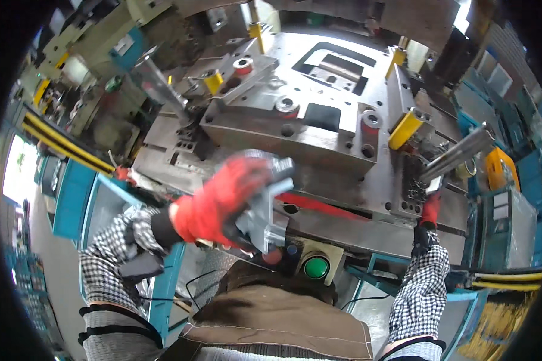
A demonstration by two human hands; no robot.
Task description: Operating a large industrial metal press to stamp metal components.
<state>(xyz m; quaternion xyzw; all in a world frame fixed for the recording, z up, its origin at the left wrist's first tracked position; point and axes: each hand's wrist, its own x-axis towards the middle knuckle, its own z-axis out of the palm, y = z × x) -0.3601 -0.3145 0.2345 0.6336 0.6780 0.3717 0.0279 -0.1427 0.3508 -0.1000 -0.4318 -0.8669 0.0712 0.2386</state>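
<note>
My left hand (pixel 223 195), in a red glove blurred by motion, is closed on a bent grey metal bracket (pixel 262 219). It holds the bracket in the air in front of the near edge of a large steel press die (pixel 295 144). My right hand (pixel 430 212), also red-gloved, reaches to the right side of the press bed, beside a dark block at the foot of a steel post. A small pale piece (pixel 433 184) shows at its fingertips. The fingers are mostly hidden, and I cannot make out whether they grip it.
Steel guide posts (pixel 162 84) (pixel 461 153) rise at both sides of the die. Yellow blocks (pixel 406 129) stand around it. A green push button (pixel 316 267) sits on a panel below the bed. Blue-framed trays (pixel 102 204) and yellow bars (pixel 66 144) flank the press.
</note>
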